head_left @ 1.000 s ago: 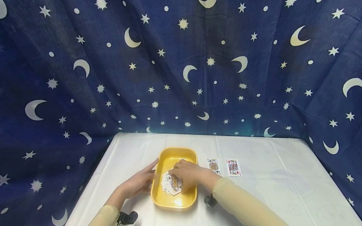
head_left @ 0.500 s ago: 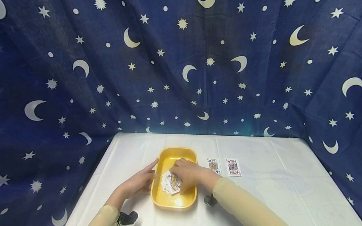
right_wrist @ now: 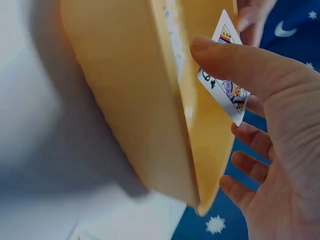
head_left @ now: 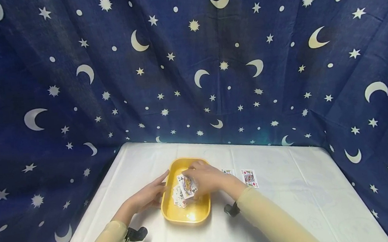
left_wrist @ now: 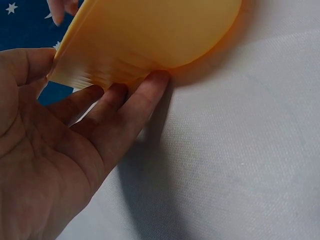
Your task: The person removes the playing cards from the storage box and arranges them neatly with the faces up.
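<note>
My right hand (head_left: 209, 178) pinches a queen of clubs (head_left: 187, 186) above the yellow tray (head_left: 176, 215). In the right wrist view the thumb lies across the face of this playing card (right_wrist: 232, 95), and the other fingers are behind or below it. Several more playing cards (head_left: 178, 199) lie loosely piled in the tray, partly covered by the held one. At the tray's left side is my left hand (head_left: 147, 196). Its fingers (left_wrist: 132, 107) rest against the tray's outer wall (left_wrist: 150, 40), with one finger up at the rim, gripping nothing.
Right of the tray, a red-suited face card (head_left: 250, 178) lies face up on the white tablecloth (head_left: 293, 205). Beside it another face card (head_left: 227, 171) is mostly hidden behind my right hand. A dark blue curtain (head_left: 176, 80) with moons and stars hangs behind the table.
My right hand has lifted the queen of clubs off the pile and moved up and slightly right, covering more of the nearer face card. The left hand stays at the tray.
</note>
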A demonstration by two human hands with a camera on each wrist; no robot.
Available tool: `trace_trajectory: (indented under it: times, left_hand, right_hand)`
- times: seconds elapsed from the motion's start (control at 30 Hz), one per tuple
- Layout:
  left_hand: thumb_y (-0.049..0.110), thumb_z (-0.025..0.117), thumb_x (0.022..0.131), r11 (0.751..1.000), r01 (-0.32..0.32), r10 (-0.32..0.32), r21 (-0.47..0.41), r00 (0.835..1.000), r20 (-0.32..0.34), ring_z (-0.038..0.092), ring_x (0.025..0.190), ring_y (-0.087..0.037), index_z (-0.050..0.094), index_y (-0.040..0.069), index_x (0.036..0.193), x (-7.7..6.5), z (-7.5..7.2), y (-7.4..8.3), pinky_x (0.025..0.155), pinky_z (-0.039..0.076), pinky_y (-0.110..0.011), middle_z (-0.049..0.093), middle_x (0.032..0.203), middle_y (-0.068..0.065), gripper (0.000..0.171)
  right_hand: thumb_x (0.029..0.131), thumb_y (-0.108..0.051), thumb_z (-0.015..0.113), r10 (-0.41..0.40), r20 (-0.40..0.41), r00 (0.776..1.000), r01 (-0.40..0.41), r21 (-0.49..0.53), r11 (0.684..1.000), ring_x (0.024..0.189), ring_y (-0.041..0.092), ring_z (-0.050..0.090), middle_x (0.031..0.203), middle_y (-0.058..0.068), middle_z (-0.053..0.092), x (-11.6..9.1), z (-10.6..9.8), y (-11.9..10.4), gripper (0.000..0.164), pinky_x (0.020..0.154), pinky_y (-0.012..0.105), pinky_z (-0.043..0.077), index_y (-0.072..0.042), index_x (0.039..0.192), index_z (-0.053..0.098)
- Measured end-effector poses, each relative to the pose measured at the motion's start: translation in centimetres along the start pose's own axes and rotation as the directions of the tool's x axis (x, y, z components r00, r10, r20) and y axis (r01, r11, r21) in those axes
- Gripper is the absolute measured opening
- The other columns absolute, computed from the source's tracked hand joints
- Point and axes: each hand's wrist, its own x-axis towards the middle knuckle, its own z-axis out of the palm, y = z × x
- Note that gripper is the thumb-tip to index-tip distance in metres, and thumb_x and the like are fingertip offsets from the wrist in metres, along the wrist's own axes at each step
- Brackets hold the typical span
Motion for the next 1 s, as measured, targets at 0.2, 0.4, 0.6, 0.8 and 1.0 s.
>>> trace_trajectory:
  times: [0.2,0.4,0.6,0.8,1.0]
  left_hand:
    - [0.02,0.051,0.105,1.0,0.0,0.0,0.004,1.0,-0.009,0.062,0.116,-0.032,0.014,0.031,0.166,0.0,0.2,0.1,0.086,0.059,-0.047,0.037,0.157,-0.028,0.072]
    - [0.023,0.052,0.105,1.0,0.01,-0.009,0.025,0.999,-0.034,0.064,0.111,-0.031,0.015,0.031,0.166,0.1,0.2,0.2,0.084,0.06,-0.046,0.04,0.156,-0.026,0.072]
    - [0.023,0.052,0.105,0.999,0.012,-0.01,0.032,0.999,-0.047,0.065,0.106,-0.03,0.016,0.032,0.166,0.1,0.2,0.2,0.079,0.06,-0.044,0.041,0.156,-0.025,0.071]
    - [0.023,0.053,0.104,1.0,0.003,-0.002,0.02,0.999,-0.043,0.064,0.109,-0.03,0.016,0.032,0.166,0.1,0.2,0.1,0.083,0.06,-0.046,0.042,0.155,-0.025,0.072]
    - [0.025,0.054,0.105,1.0,0.011,-0.01,0.026,0.999,-0.048,0.063,0.111,-0.03,0.018,0.034,0.165,0.0,0.3,0.0,0.086,0.059,-0.045,0.045,0.153,-0.024,0.071]
  right_hand:
    - [0.069,-0.047,0.092,0.009,-0.05,0.999,-0.008,0.025,1.0,0.135,0.02,0.04,0.146,-0.001,0.052,-1.9,-1.6,1.9,0.095,0.115,0.04,0.036,-0.024,0.151,0.051]
    - [0.068,-0.047,0.093,0.08,-0.095,0.992,-0.075,0.055,0.996,0.136,0.021,0.039,0.142,-0.002,0.052,-4.1,-2.8,4.2,0.092,0.114,0.044,0.038,-0.026,0.149,0.053]
    - [0.068,-0.046,0.092,0.144,-0.119,0.982,-0.138,0.056,0.989,0.138,0.02,0.037,0.145,-0.002,0.05,-6.3,-3.8,6.5,0.093,0.115,0.043,0.036,-0.027,0.15,0.052]
    - [0.071,-0.037,0.093,0.204,-0.142,0.969,-0.193,0.09,0.977,0.143,0.029,0.033,0.152,0.008,0.045,-8.9,-4.5,9.4,0.091,0.115,0.053,0.036,-0.023,0.151,0.052]
    - [0.069,-0.029,0.094,0.236,-0.18,0.955,-0.222,0.091,0.971,0.138,0.037,0.036,0.15,0.016,0.044,-11.6,-4.2,12.7,0.091,0.11,0.061,0.038,-0.019,0.15,0.052]
